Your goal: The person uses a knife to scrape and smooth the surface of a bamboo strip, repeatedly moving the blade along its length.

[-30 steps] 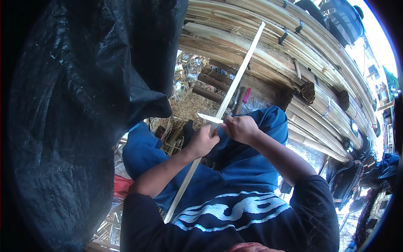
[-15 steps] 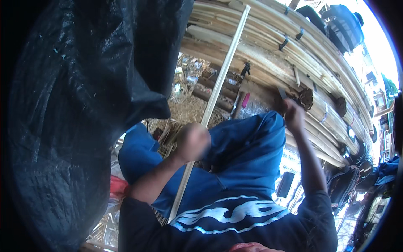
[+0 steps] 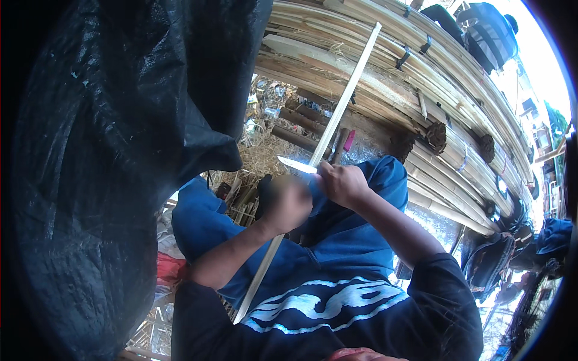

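A long pale bamboo strip runs slantwise from my lap up toward the far stack. My left hand is closed around it just above my thighs; part of that hand is blurred. In my right hand is a knife, its handle hidden by the fingers. The knife's bright blade points left and lies across the strip, just beyond my left hand. The near end of the strip reaches down to my shirt.
Stacked bamboo poles and strips, tied in bundles, fill the far right. A black plastic sheet hangs at the left. Shavings cover the ground near short brown poles and a pink-handled object.
My right hand has swung in from the bamboo stack at the right, bringing the knife onto the strip. The strip's far end has tilted slightly right and come nearer.
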### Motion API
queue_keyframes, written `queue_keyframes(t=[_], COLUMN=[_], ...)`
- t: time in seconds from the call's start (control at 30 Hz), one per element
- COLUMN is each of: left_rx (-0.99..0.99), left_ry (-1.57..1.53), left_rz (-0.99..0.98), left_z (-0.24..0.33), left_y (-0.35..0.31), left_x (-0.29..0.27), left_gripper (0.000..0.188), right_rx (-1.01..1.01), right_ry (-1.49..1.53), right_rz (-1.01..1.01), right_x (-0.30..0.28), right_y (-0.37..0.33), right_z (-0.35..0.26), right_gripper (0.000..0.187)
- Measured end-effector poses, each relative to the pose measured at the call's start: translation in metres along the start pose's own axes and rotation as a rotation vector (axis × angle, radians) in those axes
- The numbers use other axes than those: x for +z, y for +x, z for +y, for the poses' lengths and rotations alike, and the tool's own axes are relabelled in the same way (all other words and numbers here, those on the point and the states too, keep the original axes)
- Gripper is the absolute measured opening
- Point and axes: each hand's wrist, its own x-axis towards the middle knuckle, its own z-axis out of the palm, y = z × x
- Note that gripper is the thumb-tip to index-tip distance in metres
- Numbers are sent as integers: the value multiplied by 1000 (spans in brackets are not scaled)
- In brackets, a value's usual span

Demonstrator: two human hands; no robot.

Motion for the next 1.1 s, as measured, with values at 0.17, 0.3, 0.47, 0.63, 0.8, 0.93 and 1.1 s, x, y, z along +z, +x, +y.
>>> queue_keyframes(t=[0.17,0.3,0.47,0.63,0.8,0.93,1.1], left_rx=[-162,-33,-116,-181,-7,-229,-191], left_ry=[199,-259,-134,-23,74,231,5], left_rz=[-38,14,10,-36,-17,-90,-138], left_z=[14,33,11,-1,-8,6,33], left_y=[1,-23,-4,7,10,-6,-28], left_x=[-2,-9,-12,-3,11,8,11], left_gripper=[16,13,12,8,8,11,10], right_rx=[129,436,467,271,95,506,592], right_ry=[-430,-361,197,291,123,-310,-73], right_rz=[-175,190,356,83,-111,-8,309], right_x=[16,-60,-80,-22,-1,2,-61], right_y=[3,-34,-44,-31,-7,8,-44], right_z=[42,210,142,19,24,143,183], right_gripper=[26,21,31,27,24,20,36])
